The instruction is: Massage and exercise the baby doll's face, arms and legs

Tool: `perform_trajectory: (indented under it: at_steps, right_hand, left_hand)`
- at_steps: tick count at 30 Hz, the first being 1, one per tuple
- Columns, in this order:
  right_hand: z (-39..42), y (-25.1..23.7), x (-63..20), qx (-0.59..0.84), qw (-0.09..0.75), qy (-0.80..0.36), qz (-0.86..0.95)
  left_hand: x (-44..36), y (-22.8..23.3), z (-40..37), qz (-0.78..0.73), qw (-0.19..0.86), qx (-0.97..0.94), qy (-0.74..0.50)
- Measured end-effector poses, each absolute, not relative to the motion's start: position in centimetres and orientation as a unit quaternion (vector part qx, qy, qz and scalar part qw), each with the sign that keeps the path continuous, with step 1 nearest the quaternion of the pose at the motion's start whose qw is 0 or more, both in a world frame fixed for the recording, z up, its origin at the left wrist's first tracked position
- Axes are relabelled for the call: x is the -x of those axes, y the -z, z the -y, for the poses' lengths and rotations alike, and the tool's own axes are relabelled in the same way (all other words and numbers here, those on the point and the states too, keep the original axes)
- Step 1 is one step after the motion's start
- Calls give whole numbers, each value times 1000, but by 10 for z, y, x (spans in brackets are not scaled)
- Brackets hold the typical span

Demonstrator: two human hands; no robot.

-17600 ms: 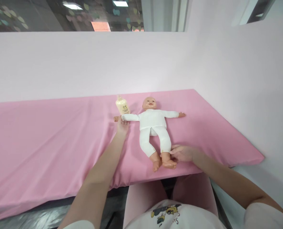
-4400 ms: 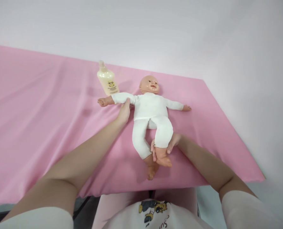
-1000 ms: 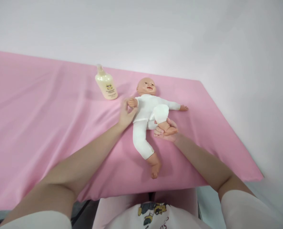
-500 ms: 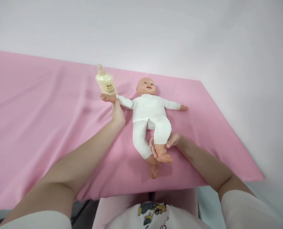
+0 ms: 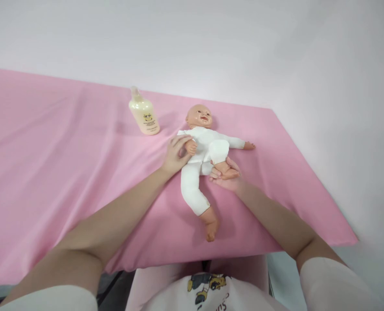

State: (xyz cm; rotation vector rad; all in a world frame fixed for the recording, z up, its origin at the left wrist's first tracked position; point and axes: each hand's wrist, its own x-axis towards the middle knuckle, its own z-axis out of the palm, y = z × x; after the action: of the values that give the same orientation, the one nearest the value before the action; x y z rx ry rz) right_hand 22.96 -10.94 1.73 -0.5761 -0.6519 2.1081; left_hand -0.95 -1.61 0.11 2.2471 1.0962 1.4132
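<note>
A baby doll (image 5: 205, 138) in a white cloth suit lies on its back, its bald head pointing away from me. My left hand (image 5: 176, 154) is closed round the doll's arm on the left, which is folded across its chest, with the small hand showing at my fingers. At the doll's raised leg, my right hand (image 5: 229, 175) wraps round the ankle from below, and that knee is bent up over the belly. The doll's other leg (image 5: 193, 190) lies stretched toward me, and its other arm (image 5: 237, 143) reaches out to the right.
A pale yellow pump bottle (image 5: 146, 119) stands to the left of the doll's head. Wrinkled pink cloth (image 5: 65, 172) covers the table, whose right edge slopes toward me. Behind it is a plain white wall (image 5: 192, 47).
My left hand has brought the doll's arm inward from the outstretched side onto its chest. My right hand has pushed the held leg up, bending the knee toward the belly.
</note>
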Motion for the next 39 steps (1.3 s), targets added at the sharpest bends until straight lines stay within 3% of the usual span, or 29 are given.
perform_trajectory:
  at_steps: [8,14,21,27,30,39]
  right_hand:
    - [111,-12,-231,206,394,-850,282]
    - [113,-3,-235,80,330,-856,391]
    - [118,12,-240,37,276,-867,413]
    - [113,11,-241,46,95,-884,456]
    - [112,7,-239,37,50,-877,477]
    - [119,2,-235,-29,216,-889,402]
  left_hand:
    - [10,-2,17,-402,151,-741,-515]
    - [12,17,-2,-418,248,-615,-620]
    - [20,32,-17,-444,344,-493,-665]
    - [13,24,-15,-439,412,-370,-708]
    - [11,19,-9,-442,400,-390,-702]
    - [14,25,-5,-419,252,-633,-600]
